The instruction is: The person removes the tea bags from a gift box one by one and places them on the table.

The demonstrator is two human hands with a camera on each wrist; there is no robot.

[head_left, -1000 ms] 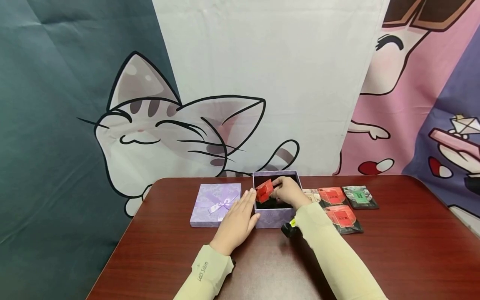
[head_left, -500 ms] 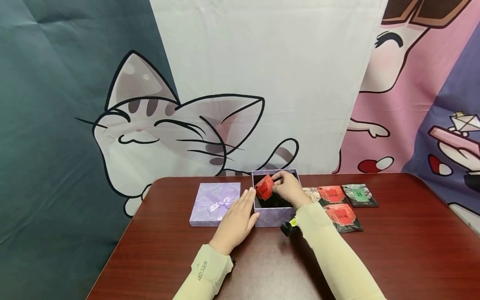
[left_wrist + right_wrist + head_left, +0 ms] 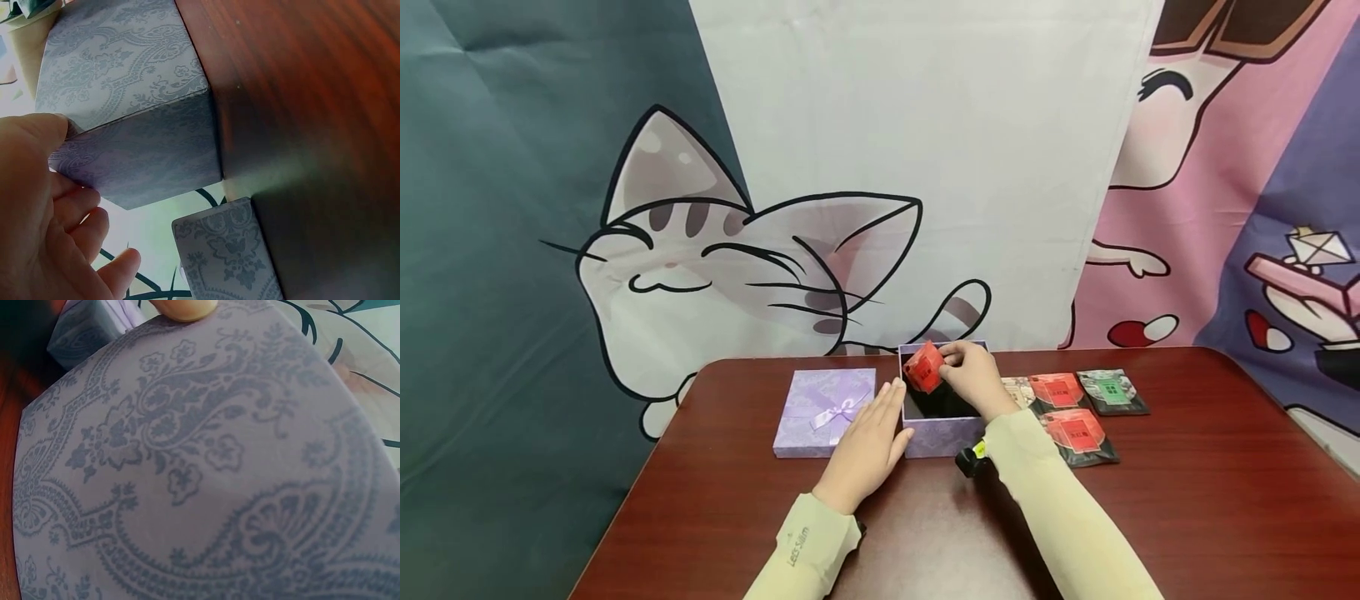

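Note:
A purple patterned box with a dark inside stands uncovered on the table. Over its opening my right hand pinches a small red packet, tilted, by its right edge. My left hand lies along the box's left side, fingers straight, tips near the rim. In the left wrist view, that hand's thumb and fingers rest by the edge of the box wall. The right wrist view is filled by the patterned box side, a fingertip showing above it; the packet is hidden there.
A purple lid with a ribbon bow lies left of the box, partly behind my left hand. Right of the box lie two red-and-black packets, a green-labelled one and a beige one. A printed cloth hangs behind the table.
The red packet has risen a little in my right hand, its top now near the level of the box's far rim. My left hand stays beside the box. The head view has shifted slightly.

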